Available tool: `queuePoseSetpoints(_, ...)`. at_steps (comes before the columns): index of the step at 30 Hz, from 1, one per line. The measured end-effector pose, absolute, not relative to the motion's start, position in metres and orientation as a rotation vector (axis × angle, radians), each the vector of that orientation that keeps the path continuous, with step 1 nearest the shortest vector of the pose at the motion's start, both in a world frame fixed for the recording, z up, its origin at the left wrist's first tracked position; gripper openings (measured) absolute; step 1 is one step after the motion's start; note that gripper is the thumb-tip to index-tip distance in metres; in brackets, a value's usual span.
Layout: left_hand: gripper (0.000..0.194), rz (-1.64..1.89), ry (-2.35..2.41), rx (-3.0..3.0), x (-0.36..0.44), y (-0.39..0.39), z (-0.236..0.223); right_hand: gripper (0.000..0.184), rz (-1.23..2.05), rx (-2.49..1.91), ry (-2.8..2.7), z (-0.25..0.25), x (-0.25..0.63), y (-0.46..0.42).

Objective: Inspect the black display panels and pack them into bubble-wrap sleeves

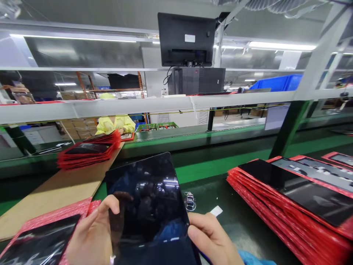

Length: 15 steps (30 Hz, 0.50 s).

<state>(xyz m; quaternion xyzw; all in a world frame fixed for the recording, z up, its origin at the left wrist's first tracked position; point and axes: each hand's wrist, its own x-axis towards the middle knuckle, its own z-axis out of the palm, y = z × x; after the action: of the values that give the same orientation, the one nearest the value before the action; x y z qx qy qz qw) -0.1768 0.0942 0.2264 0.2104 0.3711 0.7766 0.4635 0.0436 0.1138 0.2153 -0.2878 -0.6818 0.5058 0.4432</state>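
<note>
A glossy black tablet screen panel [149, 198] is held up and tilted in front of me, mirroring the ceiling lights. My left hand [92, 228] grips its left edge, thumb over the front and the other fingers hidden behind. My right hand [211, 235] pinches its right edge near the lower corner. Just past that edge, on the dark bench, lie a small shiny metal clip-like piece [190, 201] and a white scrap [216, 211]. To the left, another black panel [41, 243] rests on red bubble wrap.
Tall stacks of red bubble-wrap sleeves [256, 198] with panels stand at right. Another red stack [88, 151] sits on a brown board [63, 184] at left. A white rail [138, 106] crosses ahead, below a monitor [187, 40]. Beyond it, a person in yellow [116, 124] works.
</note>
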Motion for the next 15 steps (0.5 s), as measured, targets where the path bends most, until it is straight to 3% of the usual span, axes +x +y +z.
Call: queuePoseSetpoints(15,0.023,1.949,1.029,0.676,-0.18,0.099,0.216,0.022,1.333,-0.817,-1.688,0.21,0.033,0.117)
